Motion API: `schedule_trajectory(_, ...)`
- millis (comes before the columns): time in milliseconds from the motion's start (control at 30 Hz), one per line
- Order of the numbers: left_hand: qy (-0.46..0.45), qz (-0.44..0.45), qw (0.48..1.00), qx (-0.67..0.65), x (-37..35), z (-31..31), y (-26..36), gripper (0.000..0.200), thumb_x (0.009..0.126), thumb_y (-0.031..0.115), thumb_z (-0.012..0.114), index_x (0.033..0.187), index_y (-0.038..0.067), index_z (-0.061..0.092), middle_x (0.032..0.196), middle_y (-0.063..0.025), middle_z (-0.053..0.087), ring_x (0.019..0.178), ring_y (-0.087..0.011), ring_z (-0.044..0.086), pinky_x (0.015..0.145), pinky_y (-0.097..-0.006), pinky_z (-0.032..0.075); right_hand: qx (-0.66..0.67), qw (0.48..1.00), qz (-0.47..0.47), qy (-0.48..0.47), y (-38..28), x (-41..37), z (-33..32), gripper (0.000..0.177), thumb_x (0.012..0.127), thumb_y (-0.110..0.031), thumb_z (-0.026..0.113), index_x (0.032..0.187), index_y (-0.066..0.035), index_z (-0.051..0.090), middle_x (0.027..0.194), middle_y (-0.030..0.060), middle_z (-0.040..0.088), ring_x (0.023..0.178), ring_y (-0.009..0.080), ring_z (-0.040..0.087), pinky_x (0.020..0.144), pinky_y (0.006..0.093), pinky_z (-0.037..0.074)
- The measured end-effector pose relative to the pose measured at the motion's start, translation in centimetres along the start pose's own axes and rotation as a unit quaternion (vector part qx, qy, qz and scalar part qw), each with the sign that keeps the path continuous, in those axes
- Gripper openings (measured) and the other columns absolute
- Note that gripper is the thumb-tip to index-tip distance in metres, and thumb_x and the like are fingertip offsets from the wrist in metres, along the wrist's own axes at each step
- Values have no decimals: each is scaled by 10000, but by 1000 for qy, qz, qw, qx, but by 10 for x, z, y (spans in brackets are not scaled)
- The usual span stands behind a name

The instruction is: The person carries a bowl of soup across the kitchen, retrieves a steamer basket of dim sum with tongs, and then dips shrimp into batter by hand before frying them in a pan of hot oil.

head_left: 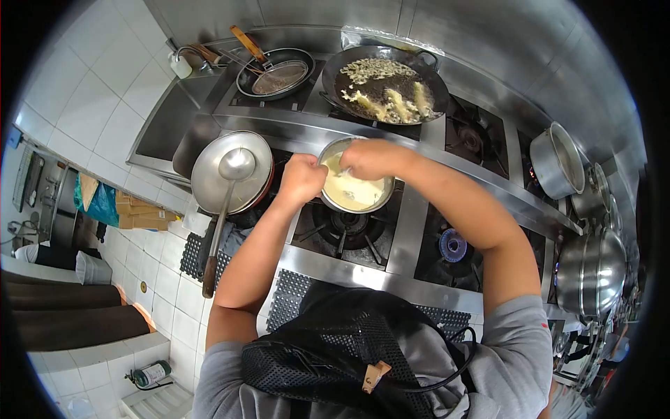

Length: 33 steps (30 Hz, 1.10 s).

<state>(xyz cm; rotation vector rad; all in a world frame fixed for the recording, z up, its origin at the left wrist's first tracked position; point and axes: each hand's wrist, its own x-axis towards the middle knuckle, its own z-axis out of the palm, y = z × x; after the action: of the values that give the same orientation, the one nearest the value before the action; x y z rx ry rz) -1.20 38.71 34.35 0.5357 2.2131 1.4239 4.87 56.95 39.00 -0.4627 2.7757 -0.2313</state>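
A round metal bowl (pixel 383 199) of pale yellow batter (pixel 349 190) sits over a stove burner in front of me. My left hand (pixel 302 179) is closed at the bowl's left rim, fingers curled over the edge. Over the bowl's upper part, my right hand (pixel 370 159) points down with its fingers pinched together at the batter. Whatever lies between those fingertips is hidden, and I cannot tell what it is. Beyond the bowl, a large wok (pixel 342 80) of dark oil holds pale battered pieces (pixel 401 105) and loose bits of fried batter (pixel 377 68).
Left of the bowl, a ladle (pixel 237 164) rests across a metal pan (pixel 206 185), its handle reaching toward me. A mesh strainer (pixel 280 77) lies in a black pan (pixel 246 84) at the back. One burner (pixel 453 245) burns blue at right. Metal pots (pixel 556 162) line the far right.
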Motion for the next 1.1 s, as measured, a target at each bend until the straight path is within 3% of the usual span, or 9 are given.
schedule_trajectory(267,7,-25,996,-90,29,-37,41,132,792,41,559,736,-59,625,684,-128,633,569,-190,632,458,-313,534,65,981,-115,140,12,-27,-127,116,795,-107,612,828,3,619,766,184,630,742,368,614,687,443,480)
schedule_trajectory(467,20,-16,990,-141,64,-49,57,125,796,53,573,781,-55,634,719,-120,648,590,-185,641,494,-301,548,10,955,-137,262,56,-24,-195,160,881,-128,634,996,-18,649,745,80,616,650,172,550,611,315,450)
schedule_trajectory(567,22,-17,987,-157,77,-50,59,111,788,62,592,774,-39,633,711,-104,641,575,-167,630,497,-291,546,171,961,-20,218,66,-29,-233,135,908,-162,634,974,-48,665,696,2,568,630,78,495,566,246,412)
schedule_trajectory(633,27,-18,987,-159,83,-50,59,108,786,68,595,761,-32,628,698,-95,633,559,-156,615,494,-286,540,143,951,39,271,47,-38,-258,98,880,-107,663,914,-47,732,740,26,694,665,76,588,627,247,489)
schedule_trajectory(833,77,-47,989,-120,86,-52,32,131,786,55,569,710,-36,625,645,-76,610,539,-139,577,481,-285,492,133,952,22,276,135,-14,-266,127,888,-121,676,933,-12,721,753,10,688,665,72,577,631,251,494)
schedule_trajectory(900,91,-47,981,-167,81,-54,21,139,780,50,569,661,-14,603,612,-46,585,519,-111,539,465,-272,463,143,959,37,240,176,6,-242,115,925,-169,624,960,-71,674,670,-52,513,619,27,449,542,201,376)
schedule_trajectory(967,96,-49,982,-155,75,-58,8,142,778,51,577,649,-8,589,601,-33,571,518,-91,518,458,-259,432,101,969,52,221,197,25,-219,107,918,-143,622,950,-54,672,688,-22,553,639,59,491,571,240,422)
schedule_trajectory(1033,111,-71,978,-158,65,-60,-1,160,780,51,585,631,-7,581,584,-20,547,514,-70,481,446,-248,379,29,980,42,194,227,49,-188,142,842,-152,664,917,-33,645,816,135,649,763,289,619,711,390,484)
schedule_trajectory(1100,117,-70,979,-154,54,-60,-14,164,777,46,590,623,-5,578,577,-12,536,513,-63,468,442,-247,358,20,973,11,231,264,74,-149,145,826,-142,678,935,-50,655,852,139,665,811,320,633,741,407,488)
